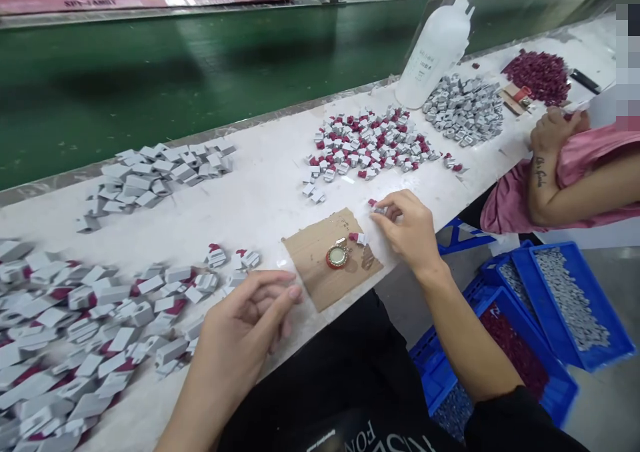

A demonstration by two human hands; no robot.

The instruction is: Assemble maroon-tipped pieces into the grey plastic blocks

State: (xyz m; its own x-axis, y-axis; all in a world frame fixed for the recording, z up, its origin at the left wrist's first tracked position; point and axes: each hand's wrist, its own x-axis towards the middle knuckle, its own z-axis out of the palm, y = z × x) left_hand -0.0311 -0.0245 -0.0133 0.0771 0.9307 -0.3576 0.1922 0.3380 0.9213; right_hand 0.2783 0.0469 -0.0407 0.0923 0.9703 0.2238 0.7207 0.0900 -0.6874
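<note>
head view: the right hand (409,231) pinches a small grey-and-maroon piece (375,206) just beyond the right edge of the cardboard (313,255); the left hand (253,315), loosely curled near the left edge, seems empty. so small a hold could slip, dropping the piece over the near edge of the surface (260,219).

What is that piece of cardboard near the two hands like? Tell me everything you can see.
The piece of cardboard is brown, flat and roughly four-sided, with dark stains toward its right side and small dark marks near its far edge. It lies on the white table, by the near edge. A round, red-rimmed cap and one small grey-and-maroon part rest on it. Whether the left hand touches it is unclear.
</note>
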